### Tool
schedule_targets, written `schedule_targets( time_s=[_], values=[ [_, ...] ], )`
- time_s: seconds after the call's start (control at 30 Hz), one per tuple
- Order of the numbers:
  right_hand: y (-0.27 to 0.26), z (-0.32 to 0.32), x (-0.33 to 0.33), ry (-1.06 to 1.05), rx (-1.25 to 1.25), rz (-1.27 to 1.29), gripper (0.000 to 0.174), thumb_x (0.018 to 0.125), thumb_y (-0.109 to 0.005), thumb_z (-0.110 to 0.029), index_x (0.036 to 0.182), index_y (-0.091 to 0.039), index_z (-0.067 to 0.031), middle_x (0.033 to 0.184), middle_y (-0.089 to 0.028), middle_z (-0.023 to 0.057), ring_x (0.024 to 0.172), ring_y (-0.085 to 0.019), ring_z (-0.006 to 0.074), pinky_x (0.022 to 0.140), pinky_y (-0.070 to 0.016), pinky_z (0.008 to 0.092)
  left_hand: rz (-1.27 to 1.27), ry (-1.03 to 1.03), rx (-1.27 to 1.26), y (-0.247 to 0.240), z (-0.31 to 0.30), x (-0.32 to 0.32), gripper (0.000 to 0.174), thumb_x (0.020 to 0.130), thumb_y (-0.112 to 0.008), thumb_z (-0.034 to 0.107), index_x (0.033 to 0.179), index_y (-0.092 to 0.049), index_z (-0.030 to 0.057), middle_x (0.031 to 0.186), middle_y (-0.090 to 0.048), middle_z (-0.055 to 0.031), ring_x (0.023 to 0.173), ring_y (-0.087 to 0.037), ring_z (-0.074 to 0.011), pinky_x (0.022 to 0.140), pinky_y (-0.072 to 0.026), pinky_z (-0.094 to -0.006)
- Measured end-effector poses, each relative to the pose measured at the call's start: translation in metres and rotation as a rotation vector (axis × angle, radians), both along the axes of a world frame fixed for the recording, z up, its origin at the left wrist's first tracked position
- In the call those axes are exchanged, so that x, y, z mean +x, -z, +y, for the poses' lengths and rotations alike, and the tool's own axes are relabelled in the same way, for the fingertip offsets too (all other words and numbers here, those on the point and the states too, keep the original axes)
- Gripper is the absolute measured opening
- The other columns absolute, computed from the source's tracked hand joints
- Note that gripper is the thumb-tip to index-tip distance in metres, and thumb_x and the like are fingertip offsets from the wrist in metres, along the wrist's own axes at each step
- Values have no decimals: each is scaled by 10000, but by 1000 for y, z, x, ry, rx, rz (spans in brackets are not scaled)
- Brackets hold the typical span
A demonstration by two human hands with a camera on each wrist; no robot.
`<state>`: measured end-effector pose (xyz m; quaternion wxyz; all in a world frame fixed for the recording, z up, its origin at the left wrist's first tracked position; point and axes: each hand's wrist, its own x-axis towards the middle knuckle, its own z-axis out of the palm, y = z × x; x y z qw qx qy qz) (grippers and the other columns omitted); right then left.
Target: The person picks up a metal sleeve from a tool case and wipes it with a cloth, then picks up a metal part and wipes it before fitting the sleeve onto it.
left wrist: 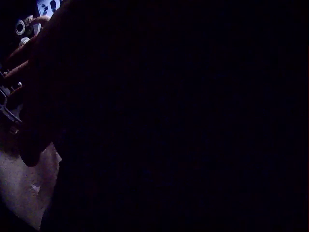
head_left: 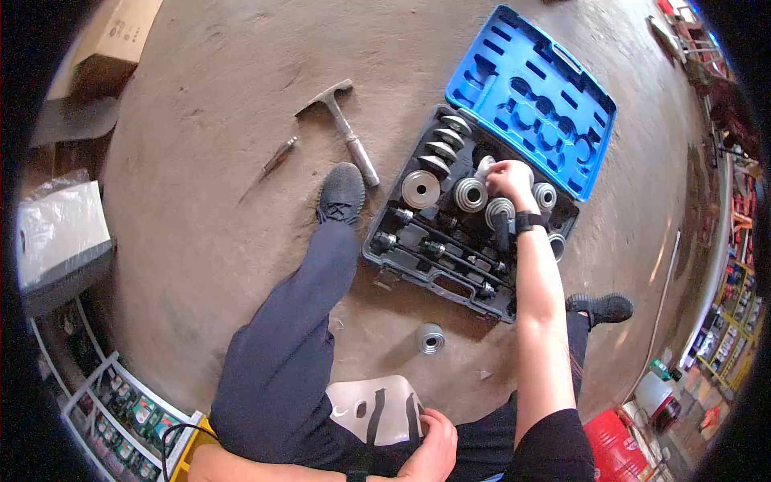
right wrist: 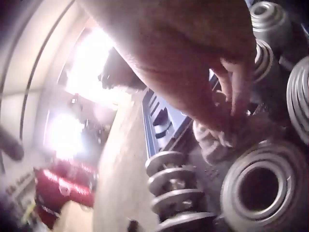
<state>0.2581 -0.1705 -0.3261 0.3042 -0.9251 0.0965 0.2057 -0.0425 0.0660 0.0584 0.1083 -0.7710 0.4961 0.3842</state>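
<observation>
My right hand (head_left: pixel 510 178) is over the far part of an open tool case (head_left: pixel 377 233). Its fingers pinch a crumpled whitish rag (right wrist: pixel 212 145), down among stepped metal rings. One ring (right wrist: pixel 260 188) is close below the rag, and a row of metal discs (right wrist: pixel 176 191) stands beside it. In the head view, a flat round disc (head_left: pixel 420 189) and long dark rods (head_left: pixel 454 255) fill the near side of the case. My left hand (head_left: pixel 434 450) rests by my lap at the edge of a pale plastic seat, fingers relaxed. The left wrist view is mostly dark.
The case's blue lid (head_left: pixel 534 100) lies folded back. A loose stepped ring (head_left: pixel 430 338) sits on the floor between my legs. Left of the case are a hammer (head_left: pixel 345 124) and a thin pointed tool (head_left: pixel 277 161). Shelves line the right; a red container (head_left: pixel 614 446) stands lower right.
</observation>
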Motion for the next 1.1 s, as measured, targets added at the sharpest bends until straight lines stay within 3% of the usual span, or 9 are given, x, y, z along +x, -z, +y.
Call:
schedule_targets(
  time_s=[0.07, 0.17, 0.27, 0.37, 0.5, 0.63, 0.67, 0.83, 1.1],
  values=[
    [-1, -1, 3, 495, 465, 76, 318, 737, -744, -102, 1022, -681, 24, 863, -690, 67, 709, -639, 120, 627, -509, 240, 1, 29, -23, -4, 1, 1, 427, 910, -397, 196, 1217, -576, -40, 1201, -556, -218, 1145, -485, -388, 939, -371, -490],
    [46, 11, 19, 785, 738, -100, 376, 731, -750, -96, 1074, -655, 25, 984, -677, 85, 808, -644, 143, 700, -512, 262, 57, 22, -19, -2, 0, -3, 429, 912, -394, 199, 1218, -577, -41, 1204, -554, -220, 1145, -484, -390, 942, -368, -500],
    [58, 53, 22, 517, 206, -292, 372, 683, -758, -121, 1027, -669, -9, 944, -688, 108, 854, -647, 186, 815, -496, 299, -3, 12, -8, 0, -1, -5, 431, 912, -393, 198, 1222, -574, -41, 1201, -555, -220, 1141, -484, -392, 945, -364, -511],
    [32, 86, 0, 377, -174, -418, 228, 719, -681, -78, 944, -650, -51, 958, -595, 193, 881, -600, 334, 834, -474, 402, 21, 2, 8, -2, -2, 3, 433, 910, -395, 197, 1226, -572, -41, 1198, -556, -218, 1140, -483, -392, 950, -357, -517],
    [18, 60, -19, 145, -218, -374, 104, 734, -594, -40, 806, -669, -34, 845, -611, 232, 832, -609, 383, 760, -493, 448, -1, 15, -8, -1, -1, -2, 431, 908, -398, 192, 1227, -572, -39, 1195, -555, -216, 1142, -478, -390, 950, -357, -512],
    [-1, 48, -6, -156, -234, -207, 128, 688, -605, -45, 728, -719, -87, 742, -672, 161, 745, -658, 346, 719, -529, 411, 4, 14, -1, 0, 2, 0, 429, 905, -401, 182, 1228, -566, -47, 1204, -549, -214, 1147, -473, -384, 954, -355, -503],
    [2, 48, 0, -167, -212, -176, 113, 704, -628, -123, 647, -719, -88, 729, -667, 172, 717, -656, 356, 726, -536, 400, 14, 8, -4, -1, 2, -3, 429, 904, -401, 178, 1228, -564, -51, 1207, -547, -214, 1148, -473, -381, 956, -353, -500],
    [-3, 98, -24, -3, -337, -412, 200, 782, -578, -83, 969, -649, -75, 986, -553, 229, 913, -585, 387, 808, -494, 460, -13, 35, -19, 1, 3, -6, 430, 905, -396, 175, 1230, -556, -56, 1214, -544, -212, 1149, -473, -375, 965, -348, -488],
    [-28, 33, -25, -129, -593, -427, 105, 782, -584, -159, 720, -658, -117, 783, -597, 85, 836, -580, 276, 770, -424, 403, 32, 1, -43, -6, 2, 15, 430, 908, -392, 176, 1233, -552, -55, 1220, -544, -205, 1147, -474, -361, 956, -358, -469]
  ],
)
